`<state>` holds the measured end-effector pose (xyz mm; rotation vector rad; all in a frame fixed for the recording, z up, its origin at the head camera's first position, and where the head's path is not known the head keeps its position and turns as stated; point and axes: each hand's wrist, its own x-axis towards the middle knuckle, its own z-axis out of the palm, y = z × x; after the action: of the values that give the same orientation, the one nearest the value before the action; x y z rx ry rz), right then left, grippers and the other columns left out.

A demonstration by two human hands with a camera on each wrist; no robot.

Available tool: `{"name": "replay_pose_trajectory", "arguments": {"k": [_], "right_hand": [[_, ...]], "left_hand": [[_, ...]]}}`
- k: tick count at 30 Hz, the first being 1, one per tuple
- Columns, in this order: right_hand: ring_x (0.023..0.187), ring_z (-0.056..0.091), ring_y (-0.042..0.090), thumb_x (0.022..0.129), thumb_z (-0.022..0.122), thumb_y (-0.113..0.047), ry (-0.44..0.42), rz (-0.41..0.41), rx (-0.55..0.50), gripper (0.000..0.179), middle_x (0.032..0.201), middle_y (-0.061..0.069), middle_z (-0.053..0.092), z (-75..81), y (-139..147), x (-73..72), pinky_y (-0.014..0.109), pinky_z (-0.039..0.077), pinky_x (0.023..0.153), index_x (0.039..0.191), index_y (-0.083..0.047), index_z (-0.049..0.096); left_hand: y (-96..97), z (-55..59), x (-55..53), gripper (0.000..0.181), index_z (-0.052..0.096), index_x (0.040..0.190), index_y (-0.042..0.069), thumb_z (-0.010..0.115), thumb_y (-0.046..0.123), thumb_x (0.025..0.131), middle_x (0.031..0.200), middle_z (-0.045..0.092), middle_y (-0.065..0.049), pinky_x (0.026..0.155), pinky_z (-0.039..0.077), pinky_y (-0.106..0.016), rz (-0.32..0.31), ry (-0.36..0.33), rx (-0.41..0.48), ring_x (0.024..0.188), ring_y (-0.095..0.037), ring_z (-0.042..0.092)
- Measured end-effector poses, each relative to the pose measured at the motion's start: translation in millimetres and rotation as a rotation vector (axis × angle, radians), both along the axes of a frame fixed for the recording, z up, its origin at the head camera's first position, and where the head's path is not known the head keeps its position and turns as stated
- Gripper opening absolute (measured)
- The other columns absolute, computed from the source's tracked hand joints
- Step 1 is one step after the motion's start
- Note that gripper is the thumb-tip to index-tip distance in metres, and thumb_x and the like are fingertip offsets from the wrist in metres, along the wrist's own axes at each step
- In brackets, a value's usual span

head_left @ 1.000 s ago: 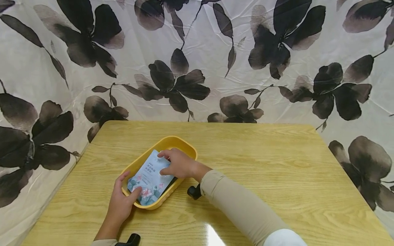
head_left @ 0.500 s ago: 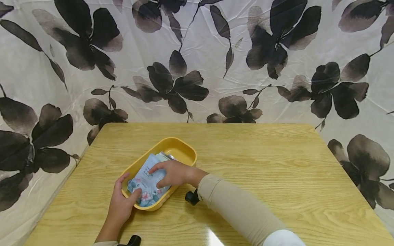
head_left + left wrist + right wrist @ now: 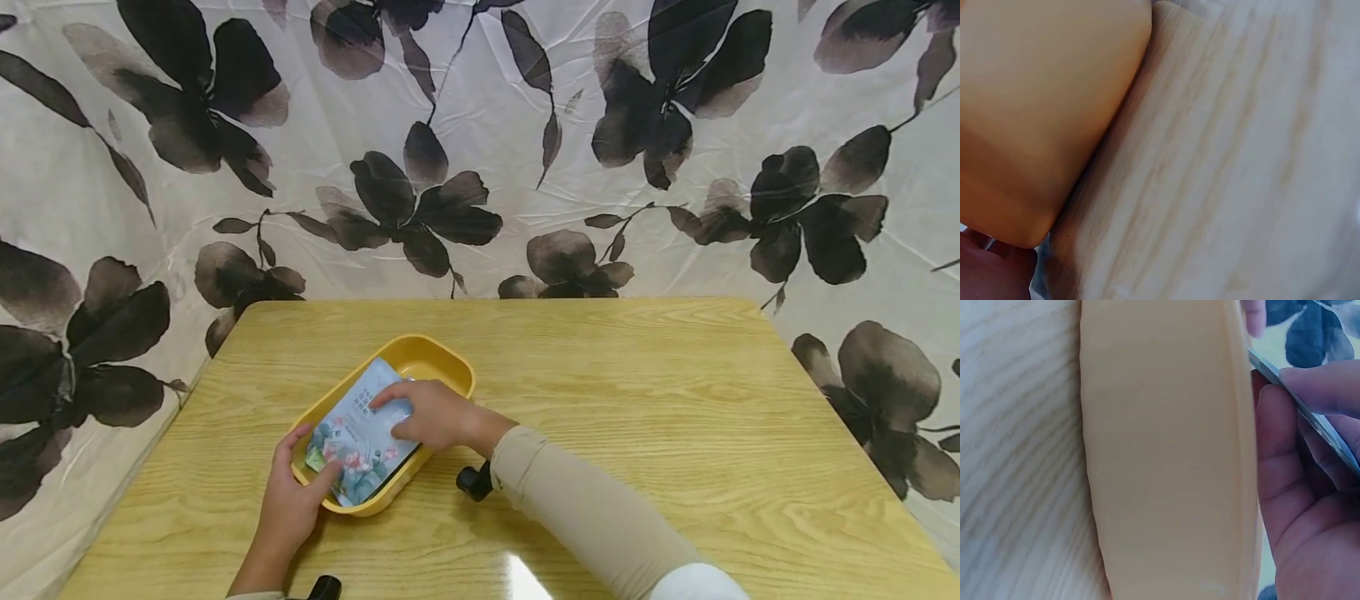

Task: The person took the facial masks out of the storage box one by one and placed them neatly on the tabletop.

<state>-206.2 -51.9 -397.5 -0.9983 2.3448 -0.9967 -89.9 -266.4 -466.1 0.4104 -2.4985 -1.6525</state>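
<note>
A yellow plastic basket (image 3: 442, 358) with rounded corners stands at an angle on the left half of the table. Within it lies a flat light-blue packet (image 3: 356, 437) printed with lotus flowers and small lettering. My left hand (image 3: 296, 492) grips the basket's near-left end, its thumb over the rim by the packet. My right hand (image 3: 435, 414) reaches in over the right side; in the right wrist view its thumb and fingers pinch the thin packet edge (image 3: 1316, 425). A small green corner (image 3: 313, 458) shows under the packet; whatever else lies beneath is hidden.
The wood-grain table (image 3: 637, 375) extends far to the right of the basket. A white cloth (image 3: 555, 108) with dark flowers hangs behind and at both sides. Black wrist mounts (image 3: 474, 482) sit at each wrist, the right one close to the basket's side.
Half a second ago the right hand lay lower over the packet, and other pale packets showed behind it. Now the blue packet reaches farther up the basket and covers them, and a green corner shows.
</note>
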Motion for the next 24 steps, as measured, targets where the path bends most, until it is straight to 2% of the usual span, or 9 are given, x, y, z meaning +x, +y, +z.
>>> {"name": "replay_pose_trajectory", "arguments": {"k": [5,9,13,17,24], "right_hand": [[0.093,0.053,0.012,0.090,0.070,-0.008,-0.034,-0.052,-0.080,0.039,0.133,0.001,0.059,1.1,14,-6.2,0.021,0.045,0.072,0.128,-0.020,0.067],[0.099,0.053,0.016,0.090,0.071,-0.008,-0.090,-0.124,-0.133,0.039,0.136,0.002,0.057,3.5,28,-11.6,0.025,0.045,0.075,0.127,-0.021,0.068],[0.098,0.055,0.017,0.089,0.072,-0.009,-0.122,-0.187,-0.161,0.039,0.133,0.005,0.057,6.8,41,-16.9,0.026,0.048,0.078,0.126,-0.020,0.068],[0.097,0.057,0.018,0.089,0.071,-0.007,-0.153,-0.210,-0.208,0.039,0.130,0.007,0.057,7.8,51,-20.5,0.027,0.050,0.079,0.126,-0.017,0.068],[0.093,0.060,0.018,0.089,0.069,-0.002,-0.215,-0.273,-0.331,0.040,0.130,0.011,0.056,1.5,73,-30.9,0.027,0.051,0.077,0.128,-0.010,0.065]], "left_hand": [[0.6,-0.9,-0.2,0.078,0.018,0.156,0.002,0.066,0.013,0.095,0.157,0.019,-0.028,0.115,0.019,-0.055,0.008,0.004,-0.023,0.143,-0.043,0.023],[0.2,-0.8,1.1,0.076,0.021,0.155,0.003,0.066,0.011,0.094,0.159,0.016,-0.028,0.115,0.015,-0.059,0.008,0.019,-0.034,0.145,-0.045,0.016],[-0.7,-2.0,0.8,0.077,0.020,0.155,0.002,0.066,0.010,0.094,0.160,0.016,-0.028,0.117,0.013,-0.055,0.017,0.018,-0.036,0.146,-0.043,0.014],[-1.5,-3.1,0.3,0.079,0.019,0.156,0.002,0.066,0.010,0.094,0.160,0.015,-0.028,0.117,0.013,-0.053,0.019,0.013,-0.032,0.147,-0.043,0.014],[-1.1,-2.8,-0.6,0.078,0.018,0.156,0.002,0.066,0.012,0.094,0.160,0.014,-0.029,0.117,0.012,-0.055,0.003,0.009,-0.037,0.147,-0.044,0.012]]}}
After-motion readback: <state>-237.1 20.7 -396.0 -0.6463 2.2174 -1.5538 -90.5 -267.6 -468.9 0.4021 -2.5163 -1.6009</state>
